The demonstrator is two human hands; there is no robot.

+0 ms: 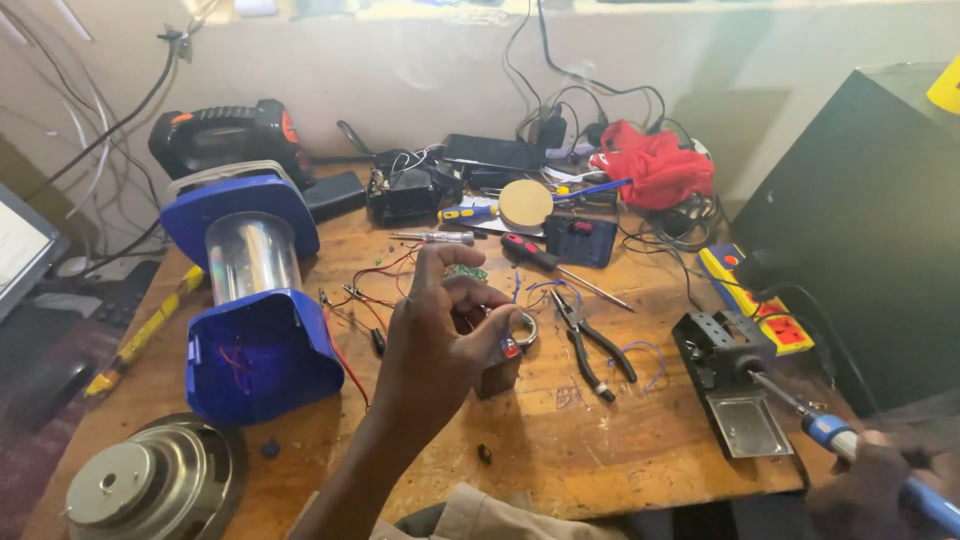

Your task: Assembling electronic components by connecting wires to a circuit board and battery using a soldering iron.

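Left hand (440, 335) raised over the wooden bench (600, 440), fingers curled in, thumb and fingertips pinched narrow around something tiny, too small to make out. Just behind those fingertips, a small green circuit board (467, 271) with red wires (375, 275) trailing off to the left. Right beside the pinch, on the thumb side, a coil of solder wire (525, 328); a little past that, black-handled pliers (592, 345) lying flat.

Right hand (880, 475) down at the lower right corner, wrapped tight around a blue-handled soldering iron (835, 432), tip poking into the black iron stand (725, 375). Well apart from the other hand.

Off to the far side of the left hand, a blue appliance with a shiny metal cylinder (255, 300), tipped on its side. Red-handled screwdriver (555, 265) further back, beyond the pinch.
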